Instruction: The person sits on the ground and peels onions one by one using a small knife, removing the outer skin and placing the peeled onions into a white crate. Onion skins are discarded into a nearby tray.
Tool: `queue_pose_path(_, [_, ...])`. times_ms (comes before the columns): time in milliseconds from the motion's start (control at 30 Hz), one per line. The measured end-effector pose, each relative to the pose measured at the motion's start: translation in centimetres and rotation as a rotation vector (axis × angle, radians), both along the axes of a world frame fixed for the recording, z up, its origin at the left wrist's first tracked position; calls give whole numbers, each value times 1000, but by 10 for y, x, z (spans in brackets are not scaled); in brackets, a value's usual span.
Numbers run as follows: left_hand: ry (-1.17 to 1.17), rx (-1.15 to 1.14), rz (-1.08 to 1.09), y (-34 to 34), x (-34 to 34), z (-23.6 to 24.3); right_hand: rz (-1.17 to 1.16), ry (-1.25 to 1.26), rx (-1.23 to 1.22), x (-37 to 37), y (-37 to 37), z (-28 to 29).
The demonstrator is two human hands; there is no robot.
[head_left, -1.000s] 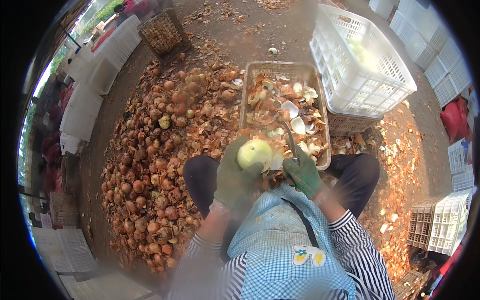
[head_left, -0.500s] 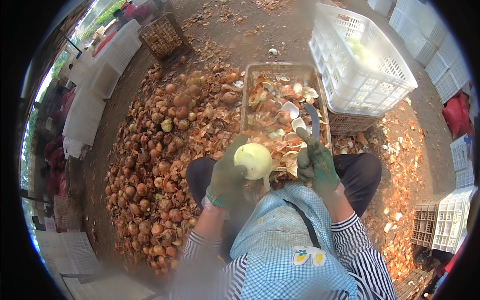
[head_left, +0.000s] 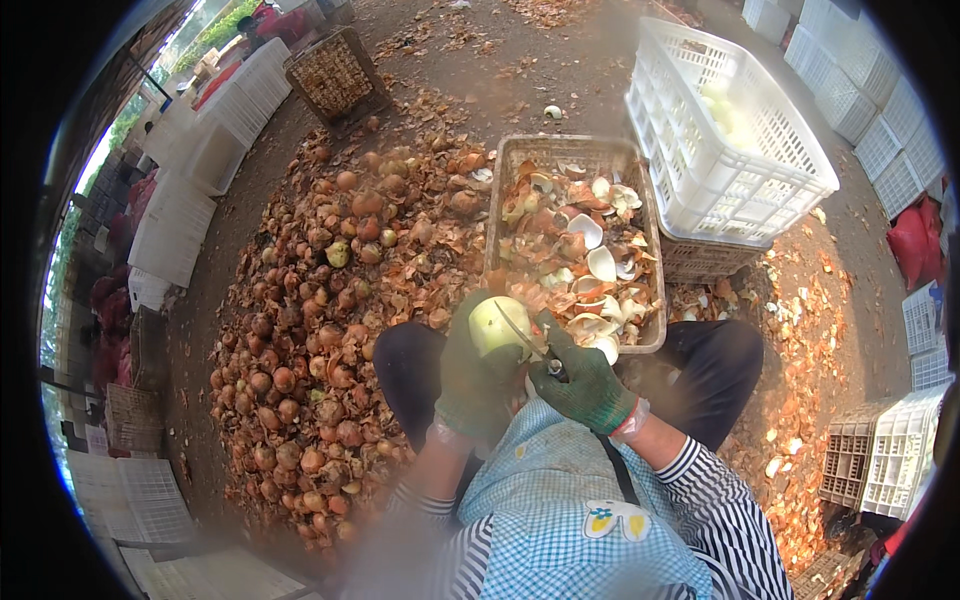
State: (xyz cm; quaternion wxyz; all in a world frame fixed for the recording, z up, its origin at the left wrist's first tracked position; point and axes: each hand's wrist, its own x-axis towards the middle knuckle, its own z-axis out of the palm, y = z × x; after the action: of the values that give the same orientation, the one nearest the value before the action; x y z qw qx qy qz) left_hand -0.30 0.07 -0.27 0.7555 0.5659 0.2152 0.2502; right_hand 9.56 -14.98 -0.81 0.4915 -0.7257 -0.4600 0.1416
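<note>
Peeled onion [head_left: 497, 325] gripped in gloved left hand [head_left: 470, 375]; right hand [head_left: 585, 380] fingers clamped on knife [head_left: 525, 338].
Dirt floor [head_left: 560, 70], onion pile [head_left: 320, 330] left, peel tray [head_left: 575, 150] ahead.

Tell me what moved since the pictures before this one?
The right hand in its green glove brought the small knife back down from over the tray onto the pale peeled onion. The gloved left hand kept gripping that onion. The brown tray of peelings, the white plastic crate and the heap of unpeeled onions stayed put.
</note>
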Motion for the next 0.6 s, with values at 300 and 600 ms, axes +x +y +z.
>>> queue_pose_path(300, [-184, -559, -157, -7, 1, 26, -266, 205, -398, 58, -4, -92])
queue_pose_path(600, [-199, -1016, -98, -20, 28, -27, -246, 1206, -157, 0, -21, -34])
